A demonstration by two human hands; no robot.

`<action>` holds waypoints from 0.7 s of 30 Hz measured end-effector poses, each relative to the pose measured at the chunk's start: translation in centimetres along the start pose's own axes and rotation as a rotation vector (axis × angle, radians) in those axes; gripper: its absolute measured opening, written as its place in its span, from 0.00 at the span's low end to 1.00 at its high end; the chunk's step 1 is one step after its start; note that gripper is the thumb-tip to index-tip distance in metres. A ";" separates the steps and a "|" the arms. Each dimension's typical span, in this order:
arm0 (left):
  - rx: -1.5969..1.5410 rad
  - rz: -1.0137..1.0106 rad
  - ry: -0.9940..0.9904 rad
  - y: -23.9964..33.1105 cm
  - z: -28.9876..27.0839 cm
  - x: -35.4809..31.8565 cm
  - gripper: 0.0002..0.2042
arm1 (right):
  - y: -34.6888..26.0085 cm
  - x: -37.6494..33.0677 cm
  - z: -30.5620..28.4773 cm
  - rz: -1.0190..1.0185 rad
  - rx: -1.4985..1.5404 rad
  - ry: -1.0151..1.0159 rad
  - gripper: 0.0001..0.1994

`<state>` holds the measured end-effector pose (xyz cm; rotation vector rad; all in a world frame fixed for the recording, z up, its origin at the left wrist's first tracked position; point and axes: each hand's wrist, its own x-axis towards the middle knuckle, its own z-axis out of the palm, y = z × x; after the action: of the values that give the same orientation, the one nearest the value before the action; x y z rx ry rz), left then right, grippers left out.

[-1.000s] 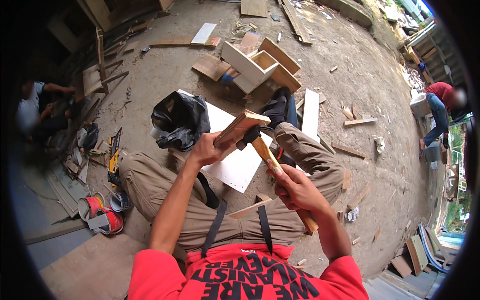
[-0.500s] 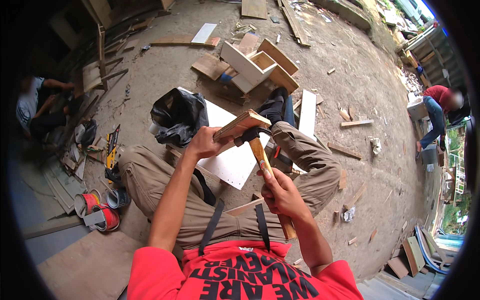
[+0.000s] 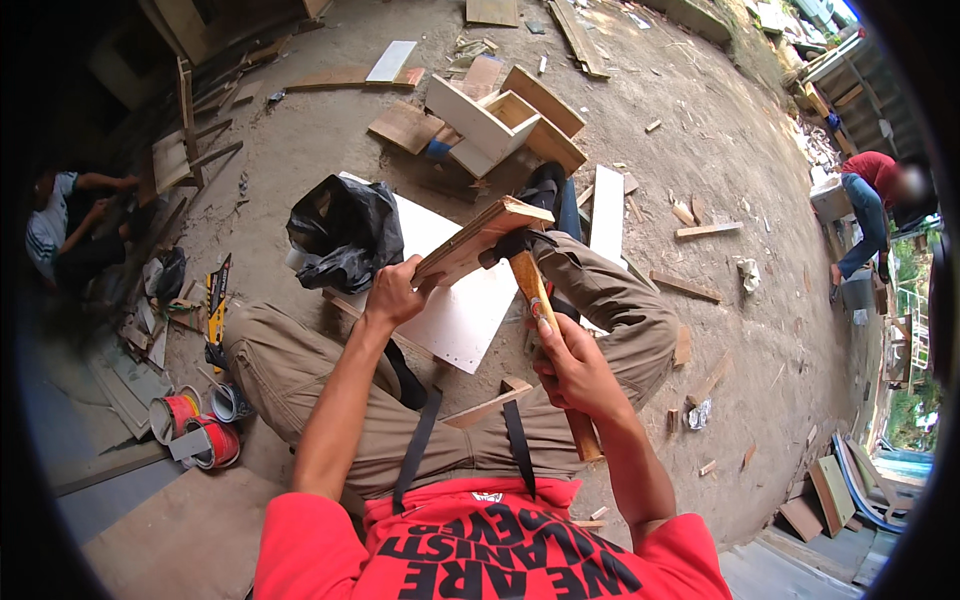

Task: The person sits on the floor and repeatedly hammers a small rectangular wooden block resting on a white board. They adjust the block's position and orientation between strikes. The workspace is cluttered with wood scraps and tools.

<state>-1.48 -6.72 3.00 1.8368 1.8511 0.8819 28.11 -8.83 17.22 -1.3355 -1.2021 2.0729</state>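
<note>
My left hand (image 3: 397, 290) is closed around the near end of a wooden board (image 3: 470, 248), which is held up and tilted above my crossed legs. In my right hand (image 3: 577, 372) is a claw hammer (image 3: 530, 282), gripped along its wooden handle. The black hammer head lies against or very close to the board's far end; I cannot tell whether they touch. Beneath the board a white panel (image 3: 465, 322) rests on the ground between my legs. A black plastic bag (image 3: 347, 235) sits on the panel's left side.
A broken drawer-like wooden box (image 3: 500, 125) lies ahead among loose boards. To the left are a yellow handsaw (image 3: 217, 310) and red paint cans (image 3: 213, 440). A white strip of board (image 3: 607, 215) lies beyond my right knee. One person sits far left; another bends at far right.
The hammer and right hand have shifted slightly right and down. The board is tipped a little more steeply, still in my left hand. The whole view has shifted slightly.
</note>
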 end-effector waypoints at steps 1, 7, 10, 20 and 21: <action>-0.027 -0.048 -0.003 1.1 0.9 -0.4 0.25 | 0.8 0.8 0.4 -0.054 0.032 0.014 0.13; -0.246 -0.234 0.045 3.5 3.6 -1.8 0.28 | 5.2 6.4 2.5 -0.276 -0.160 0.264 0.14; -0.342 -0.551 -0.235 3.3 2.5 -1.7 0.29 | 6.6 5.3 2.2 -0.315 -0.211 0.292 0.13; -0.122 -0.249 0.196 6.7 -1.7 -0.9 0.15 | 8.2 4.5 2.3 -0.379 -0.634 0.258 0.18; -0.302 -0.215 0.278 7.6 -1.4 -0.5 0.16 | 8.9 4.9 2.4 -0.405 -0.680 0.268 0.18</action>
<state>3.21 -7.89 9.02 1.3624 1.9038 1.3053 24.73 -11.38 7.68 -1.4160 -1.9456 1.1980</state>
